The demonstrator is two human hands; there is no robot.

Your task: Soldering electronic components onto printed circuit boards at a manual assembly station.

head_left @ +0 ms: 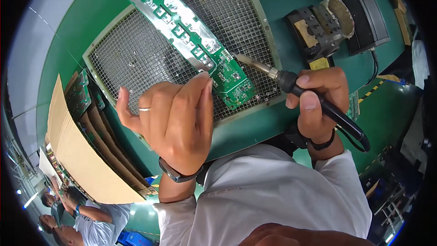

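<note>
Our right hand (pixel 318 102) is closed around a black-handled soldering iron (pixel 296 86), its metal tip beside the long green circuit board (pixel 191 36). Our left hand (pixel 175 118), fingers pinched together, touches that board on the grey wire-mesh tray (pixel 136 54).

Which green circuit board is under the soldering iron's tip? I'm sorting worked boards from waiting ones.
The long green circuit board lying on the wire mesh grille; the other boards stand in a cardboard box at the left.

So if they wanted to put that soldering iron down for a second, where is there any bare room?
Bare green tabletop runs along the near edge of the mesh grille, between the left hand and right hand. Bare mesh also shows left of the circuit board. The cardboard box of boards crowds the left; the iron stand fills the far right.
</note>
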